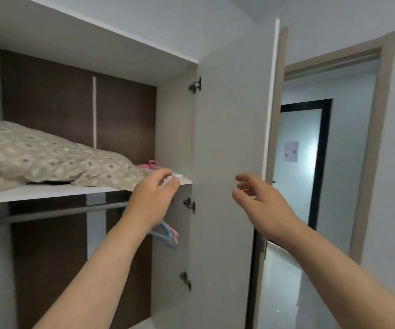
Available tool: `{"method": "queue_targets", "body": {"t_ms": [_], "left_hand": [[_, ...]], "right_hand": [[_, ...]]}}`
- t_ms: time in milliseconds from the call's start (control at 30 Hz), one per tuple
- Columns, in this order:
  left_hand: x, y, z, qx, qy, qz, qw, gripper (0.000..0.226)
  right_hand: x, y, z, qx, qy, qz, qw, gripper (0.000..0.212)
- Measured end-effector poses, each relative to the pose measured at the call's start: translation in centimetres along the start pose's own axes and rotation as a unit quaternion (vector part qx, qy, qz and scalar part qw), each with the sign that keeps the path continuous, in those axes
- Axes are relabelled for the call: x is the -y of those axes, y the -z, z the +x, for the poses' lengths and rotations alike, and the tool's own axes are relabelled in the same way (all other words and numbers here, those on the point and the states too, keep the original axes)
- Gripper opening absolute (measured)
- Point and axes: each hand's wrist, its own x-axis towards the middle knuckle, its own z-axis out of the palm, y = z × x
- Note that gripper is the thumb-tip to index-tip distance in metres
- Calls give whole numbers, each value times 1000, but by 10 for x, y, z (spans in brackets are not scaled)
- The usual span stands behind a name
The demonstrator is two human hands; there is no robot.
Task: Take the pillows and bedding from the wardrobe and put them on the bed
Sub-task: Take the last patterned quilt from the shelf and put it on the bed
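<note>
Reaching up toward the wardrobe [175, 129], both arms raised at shelf height. Door [229, 162] swung wide to the right, which leaves the upper shelf [49, 193] fully exposed and gives room to pull things straight out.

Patterned pillow [49, 155], beige with small dark motifs, lies flat on the shelf, filling its left and middle and slumping over the front edge at the left. One corner tapers toward the shelf's right end. Likely stored flat there because the space under the shelf is taken by the hanging rail [61, 213]. Whether this is one pillow or folded bedding stacked with it, hard to say; the cloth folds blur together.

Left hand [155, 193]: at the shelf's front edge near its right end, fingers curled loosely, half open, holding nothing. Fingertips sit just beside the pillow's near corner and a small white tab [178, 175] on the shelf edge; contact not certain.

Right hand [260, 198]: in front of the open door, fingers spread and slightly bent, empty, touching nothing.

Pink hanger [147, 164] lies at the shelf's back right corner; blue and pink hangers [168, 236] hang below.

Judgement: grasp of the pillow not yet made; nothing on the bed so far as seen.
</note>
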Motion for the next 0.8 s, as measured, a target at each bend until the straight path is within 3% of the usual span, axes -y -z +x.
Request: {"method": "queue_targets", "body": {"t_ms": [200,433,800], "left_hand": [[53,92,41,-95,59,149,983,61],[84,141,102,-182,81,271,942,55],[126,183,159,-257,127,373,882,63]], "right_hand": [[16,-107,95,67,43,95,992,42],[9,-183,198,106,97,153,978,46],[9,-296,306,155,103,183,965,51]]}}
